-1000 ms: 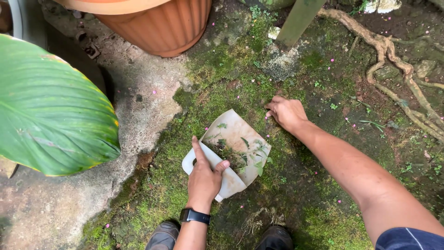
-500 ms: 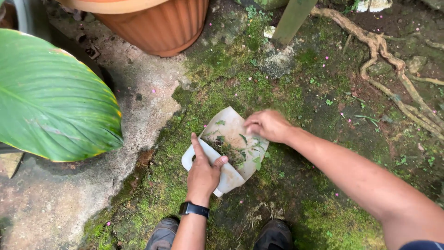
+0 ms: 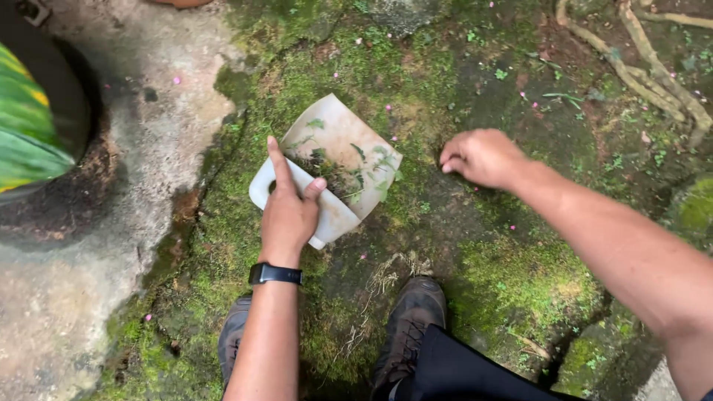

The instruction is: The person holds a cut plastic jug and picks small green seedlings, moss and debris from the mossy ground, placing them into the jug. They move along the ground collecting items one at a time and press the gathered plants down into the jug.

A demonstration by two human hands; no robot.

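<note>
My left hand, with a black watch on the wrist, grips the handle end of a white cut-open plastic jug scoop resting on mossy ground. Small pulled weeds and soil lie inside the scoop. My right hand is to the right of the scoop, fingers curled down onto the dark mossy ground; whether it pinches anything I cannot tell.
Moss covers the ground around me. My two dark shoes stand below the scoop. A large green leaf is at the left edge over bare concrete. Tree roots run across the upper right.
My right hand moved from over the scoop out to the ground on its right. The camera has come closer and lower; the orange pot has left the view.
</note>
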